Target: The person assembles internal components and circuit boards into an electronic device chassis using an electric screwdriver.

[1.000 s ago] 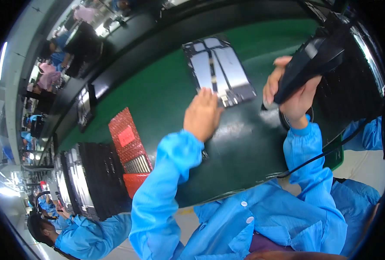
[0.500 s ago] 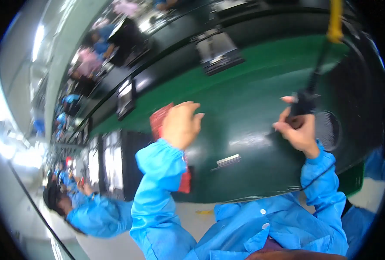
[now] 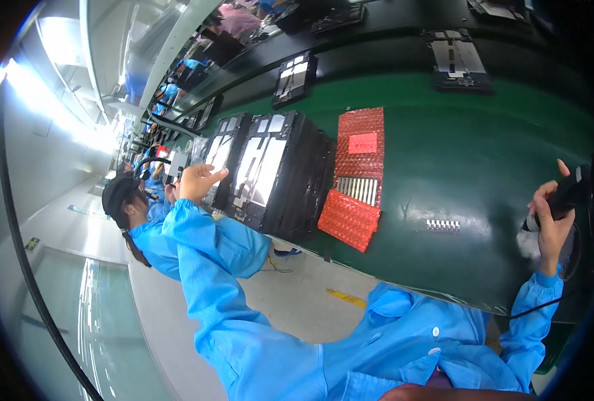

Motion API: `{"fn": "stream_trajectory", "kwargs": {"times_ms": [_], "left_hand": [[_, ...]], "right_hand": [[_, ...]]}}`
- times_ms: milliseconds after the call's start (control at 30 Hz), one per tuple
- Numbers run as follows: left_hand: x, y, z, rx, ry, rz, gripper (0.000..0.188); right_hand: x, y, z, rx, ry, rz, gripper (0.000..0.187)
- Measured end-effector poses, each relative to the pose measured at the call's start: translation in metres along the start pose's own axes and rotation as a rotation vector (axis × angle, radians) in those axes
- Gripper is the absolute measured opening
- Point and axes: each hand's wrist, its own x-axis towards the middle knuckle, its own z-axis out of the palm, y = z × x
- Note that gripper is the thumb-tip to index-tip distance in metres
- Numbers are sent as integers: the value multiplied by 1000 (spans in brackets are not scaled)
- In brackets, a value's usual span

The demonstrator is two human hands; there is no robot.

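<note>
Device panels (image 3: pixel 262 164) sit in two adjoining stacks at the worktop's (image 3: pixel 444 150) near edge, left of a red bubble-wrap pouch (image 3: pixel 349 224). The left hand (image 3: pixel 200 184), fingers loose and seemingly empty, is at the outer stack; contact is unclear. The right hand (image 3: pixel 552 226) grips a black tool (image 3: pixel 569 195). Pulling one-handed could tilt a panel and scrape its exposed face; the cord (image 3: pixel 536 309), snagging on the edge, could jerk the tool.

Room above green tabletop (image 3: pixel 437 150); stacked panels (image 3: pixel 303 177) block left side.
</note>
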Motion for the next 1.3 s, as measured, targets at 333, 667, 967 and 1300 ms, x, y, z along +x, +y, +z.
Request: {"fn": "stream_trajectory", "kwargs": {"times_ms": [333, 667, 967, 1300], "left_hand": [[-101, 4, 57, -578, 138, -471, 47], [-86, -39, 50, -1455, -159, -235, 22], [-118, 30, 85, -1373, -89, -102, 52], [-277, 304, 271, -1462, -867, -106, 38]], "right_hand": [[-7, 5, -12, -29, 9, -17, 59], [-12, -22, -13, 26, 69, 30, 61], [5, -29, -100, 89, 255, -86, 39], [-15, -1, -142, 6, 321, -100, 34]]}}
